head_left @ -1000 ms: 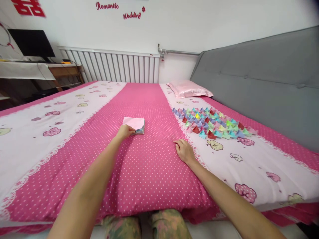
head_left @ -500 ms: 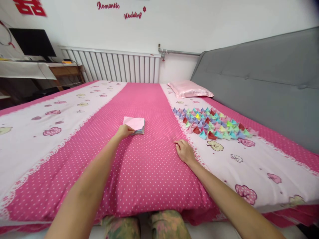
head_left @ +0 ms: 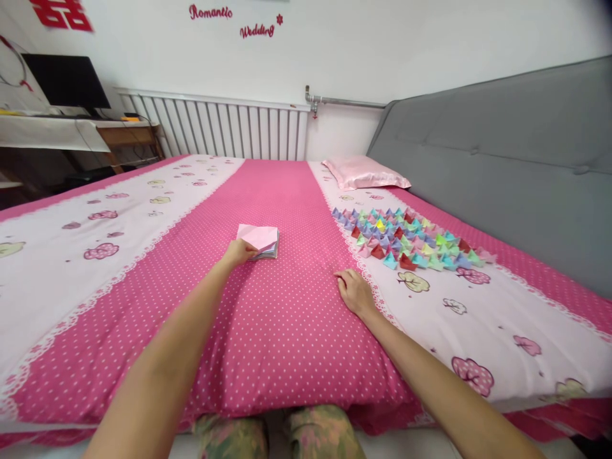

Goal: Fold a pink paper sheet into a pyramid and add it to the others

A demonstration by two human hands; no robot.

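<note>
i'm at the edge of a wide bed (head_left: 287,319) covered in a pink polka-dot sheet with white bands of printed flowers down both sides. a white radiator (head_left: 215,131) runs along the far wall, a grey padded headboard (head_left: 502,166) rises on the right, and a satin pink pillow (head_left: 364,173) lies near its far end. on the left there is a desk (head_left: 76,131) with a dark monitor (head_left: 67,81) on it. red lettering (head_left: 234,20) is stuck on the white wall above.

my left hand (head_left: 238,253) reaches out onto the near corner of a stack of paper squares (head_left: 261,240) lying in the middle pink strip; the fingers curl at its edge and the pink top sheet looks lifted a little, though i cannot tell whether i'm pinching it or only touching it. my right hand (head_left: 354,292) rests flat and open on the sheet, holding nothing, just beside the lace border. past it, on the white band, lie rows of folded paper shapes (head_left: 406,239) in many colours.

my fingertips on the stack are hidden by the back of the hand. my knees (head_left: 282,437) are cut off at the bottom edge.
</note>
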